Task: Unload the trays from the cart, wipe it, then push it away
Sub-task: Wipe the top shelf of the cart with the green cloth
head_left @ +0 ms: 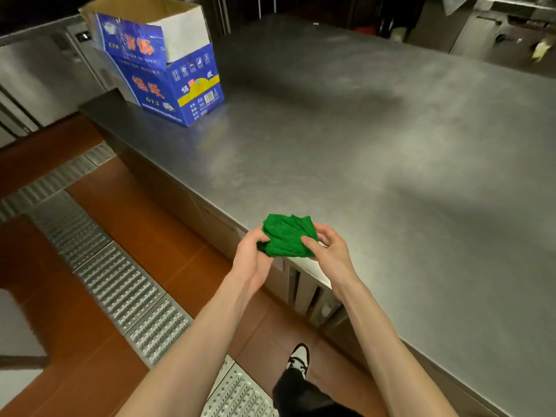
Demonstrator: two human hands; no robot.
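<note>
Bunching the green cloth [287, 236] into a firm pad looks like the step in hand, a preparation for wiping; to do it well, the loose corners should be tucked inward so one flat face is left to meet the metal, and the wad should stay small enough for a single hand to press. Far left on the steel surface [376, 139] stands an open blue cardboard box [168, 70], well apart from the hands. The left hand [252, 254] has its fingers [261, 236] curled closed on the cloth's left edge, thumb on top. The cloth sits between both hands, just above the near edge of the surface. The right hand [328, 251] pinches the right side, fingers bent and partly spread. Neither the cart nor any trays are in view.
</note>
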